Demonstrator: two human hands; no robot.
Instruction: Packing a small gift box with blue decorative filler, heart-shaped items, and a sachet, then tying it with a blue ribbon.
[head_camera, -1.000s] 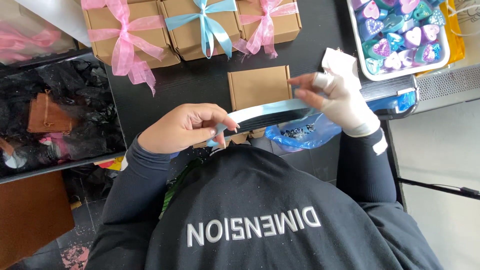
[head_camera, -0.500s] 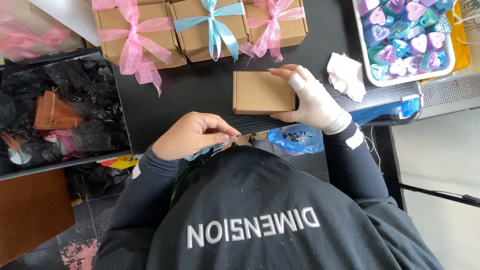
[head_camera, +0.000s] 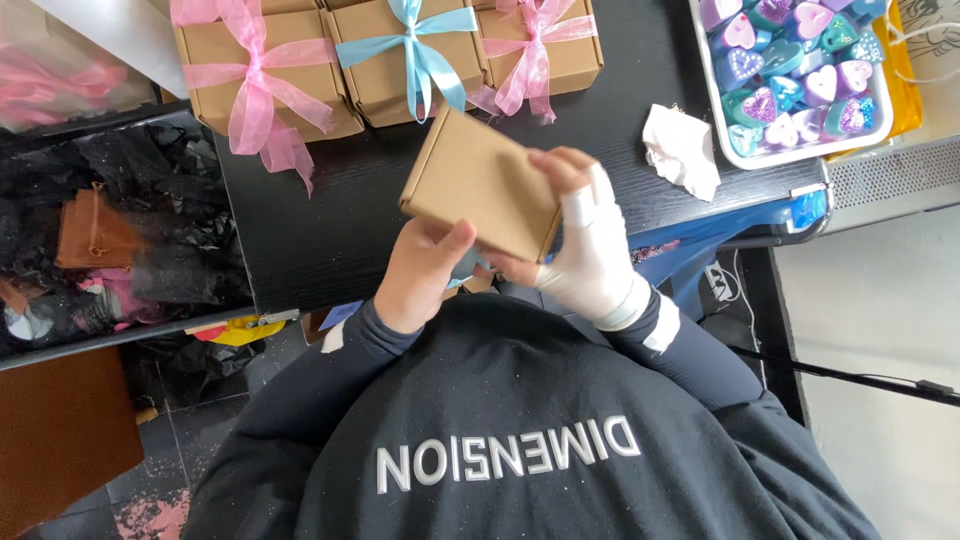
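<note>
Left to right. Left hand (head_camera: 420, 275), bare, is closed on the lower edge of one plain brown box (head_camera: 480, 180), thumb on its face. The box is lifted above the black counter (head_camera: 330, 220), tilted, with its long axis running upper left to lower right. Right hand (head_camera: 585, 260), in a white glove, wraps the box's right end. Both hands touch the box, so neither is nearer.

Count on the counter:
- Three ribboned boxes: pink (head_camera: 255, 75), blue (head_camera: 400, 60), pink (head_camera: 550, 50).
- One crumpled white tissue (head_camera: 682, 150).
- One tray (head_camera: 800, 160) of heart-shaped pieces.
</note>
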